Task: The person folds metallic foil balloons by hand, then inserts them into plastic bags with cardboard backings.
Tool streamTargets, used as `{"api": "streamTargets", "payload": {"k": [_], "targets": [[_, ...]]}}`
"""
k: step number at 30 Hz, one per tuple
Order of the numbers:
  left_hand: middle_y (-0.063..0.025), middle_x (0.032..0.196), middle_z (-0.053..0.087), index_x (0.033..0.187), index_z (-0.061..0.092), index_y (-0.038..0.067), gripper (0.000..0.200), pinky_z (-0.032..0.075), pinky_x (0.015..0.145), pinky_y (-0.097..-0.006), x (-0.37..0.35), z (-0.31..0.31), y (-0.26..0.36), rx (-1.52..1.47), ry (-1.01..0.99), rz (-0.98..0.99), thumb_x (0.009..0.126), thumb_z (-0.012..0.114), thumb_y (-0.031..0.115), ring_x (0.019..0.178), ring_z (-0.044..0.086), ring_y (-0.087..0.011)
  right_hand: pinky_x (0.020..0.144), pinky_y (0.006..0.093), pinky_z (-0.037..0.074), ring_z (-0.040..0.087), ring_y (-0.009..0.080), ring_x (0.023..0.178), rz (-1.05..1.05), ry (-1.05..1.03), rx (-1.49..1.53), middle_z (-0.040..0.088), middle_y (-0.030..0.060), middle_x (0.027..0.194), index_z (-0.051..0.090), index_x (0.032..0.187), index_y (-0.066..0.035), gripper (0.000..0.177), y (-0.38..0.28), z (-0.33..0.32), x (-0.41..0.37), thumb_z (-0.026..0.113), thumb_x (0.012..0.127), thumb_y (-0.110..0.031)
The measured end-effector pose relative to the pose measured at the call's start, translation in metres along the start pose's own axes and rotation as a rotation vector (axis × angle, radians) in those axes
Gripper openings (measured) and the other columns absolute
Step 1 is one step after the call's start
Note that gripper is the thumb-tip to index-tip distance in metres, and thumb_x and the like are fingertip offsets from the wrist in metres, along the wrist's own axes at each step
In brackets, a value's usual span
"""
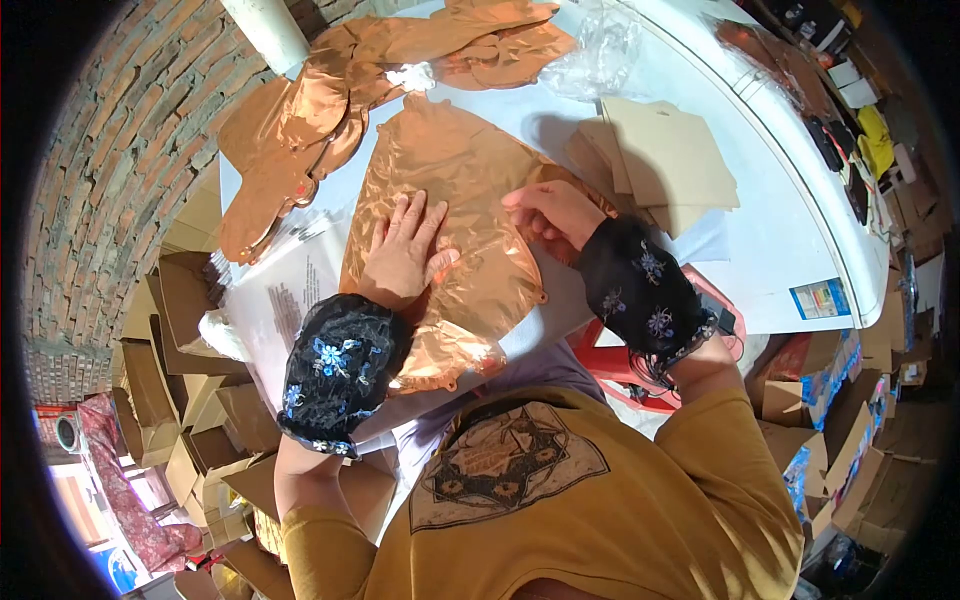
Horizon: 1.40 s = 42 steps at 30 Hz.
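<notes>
- The left hand (402,255) is lying flat on the copper foil piece (450,160), its fingers spreading slightly and its thumb pointing out sideways.
- The right hand (560,212) is curling its fingers over the foil's right side; I can't tell whether they're pinching anything.
- The foil piece is stretching beyond the left fingertips and below that palm, wrinkling and catching light.
- More copper foil (330,95) is lying past the left fingers, beige sheets (680,150) beyond the right knuckles.
- Clear plastic packets (290,285) are sitting beside the left wrist.
</notes>
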<state>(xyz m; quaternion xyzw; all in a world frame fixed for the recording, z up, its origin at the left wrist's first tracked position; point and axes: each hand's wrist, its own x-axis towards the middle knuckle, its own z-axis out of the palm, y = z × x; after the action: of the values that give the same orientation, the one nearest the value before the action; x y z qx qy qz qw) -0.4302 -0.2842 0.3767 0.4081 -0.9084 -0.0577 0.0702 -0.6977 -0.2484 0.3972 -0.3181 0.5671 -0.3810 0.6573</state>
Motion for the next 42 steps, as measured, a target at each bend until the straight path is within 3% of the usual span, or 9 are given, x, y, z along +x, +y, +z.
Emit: {"api": "streamTargets", "payload": {"k": [12, 27, 30, 33, 36, 39, 42], "targets": [[-0.0158, 0.156, 0.026, 0.149, 0.035, 0.016, 0.069, 0.020, 0.114, -0.0543, -0.002, -0.004, 0.004, -0.012, -0.006, -0.014, 0.093, 0.048, 0.055, 0.146, 0.020, -0.0350, 0.049, 0.0189, 0.033, 0.042, 0.0040, 0.052, -0.031, -0.017, 0.060, 0.053, -0.0047, 0.063, 0.061, 0.071, -0.010, 0.021, 0.006, -0.002, 0.006, 0.070, 0.084, -0.024], [-0.0135, 0.157, 0.026, 0.149, 0.034, 0.017, 0.070, 0.020, 0.115, -0.0524, -0.002, -0.006, 0.006, -0.004, -0.019, -0.038, 0.094, 0.044, 0.058, 0.146, 0.021, -0.0332, 0.049, 0.0203, 0.036, 0.046, 0.0048, 0.053, -0.086, 0.031, -0.131, 0.060, -0.0024, 0.068, 0.064, 0.076, -0.008, 0.019, -0.006, 0.003, 0.000, 0.067, 0.087, -0.024], [-0.0134, 0.156, 0.028, 0.147, 0.036, 0.017, 0.069, 0.023, 0.114, -0.0526, -0.003, -0.003, 0.006, 0.024, 0.030, -0.020, 0.093, 0.044, 0.059, 0.144, 0.024, -0.0332, 0.051, 0.0223, 0.039, 0.049, 0.0054, 0.055, -0.209, 0.074, -0.223, 0.062, -0.0006, 0.073, 0.068, 0.086, -0.006, 0.019, -0.001, -0.001, 0.010, 0.061, 0.091, -0.023], [-0.0133, 0.154, 0.031, 0.146, 0.038, 0.017, 0.068, 0.026, 0.112, -0.0529, -0.005, 0.002, 0.006, 0.073, 0.079, -0.004, 0.093, 0.044, 0.059, 0.143, 0.027, -0.0332, 0.058, 0.0238, 0.044, 0.054, 0.0067, 0.061, -0.517, 0.133, -0.374, 0.063, 0.0015, 0.077, 0.069, 0.099, -0.004, 0.020, -0.011, 0.001, 0.010, 0.056, 0.094, -0.019], [-0.0134, 0.153, 0.033, 0.144, 0.041, 0.017, 0.067, 0.028, 0.111, -0.0530, -0.005, 0.006, 0.004, 0.098, 0.114, 0.016, 0.092, 0.044, 0.059, 0.141, 0.031, -0.0333, 0.067, 0.0239, 0.048, 0.060, 0.0091, 0.072, -0.691, 0.159, -0.454, 0.066, 0.0045, 0.085, 0.067, 0.108, -0.003, 0.024, -0.020, 0.009, 0.015, 0.051, 0.097, -0.018], [-0.0139, 0.152, 0.035, 0.143, 0.042, 0.017, 0.067, 0.030, 0.110, -0.0528, -0.004, 0.010, 0.001, 0.102, 0.148, 0.032, 0.092, 0.044, 0.060, 0.140, 0.033, -0.0334, 0.074, 0.0245, 0.049, 0.061, 0.0115, 0.080, -0.827, 0.105, -0.618, 0.067, 0.0055, 0.090, 0.067, 0.106, -0.001, 0.023, -0.026, 0.020, 0.023, 0.053, 0.097, -0.018], [-0.0146, 0.151, 0.036, 0.143, 0.042, 0.017, 0.067, 0.030, 0.110, -0.0526, -0.004, 0.013, 0.000, 0.104, 0.167, 0.040, 0.092, 0.043, 0.060, 0.140, 0.033, -0.0335, 0.075, 0.0296, 0.051, 0.067, 0.0219, 0.087, -0.906, 0.066, -0.719, 0.070, 0.0123, 0.097, 0.068, 0.099, -0.002, 0.019, -0.025, 0.033, 0.027, 0.059, 0.091, -0.017]]}}
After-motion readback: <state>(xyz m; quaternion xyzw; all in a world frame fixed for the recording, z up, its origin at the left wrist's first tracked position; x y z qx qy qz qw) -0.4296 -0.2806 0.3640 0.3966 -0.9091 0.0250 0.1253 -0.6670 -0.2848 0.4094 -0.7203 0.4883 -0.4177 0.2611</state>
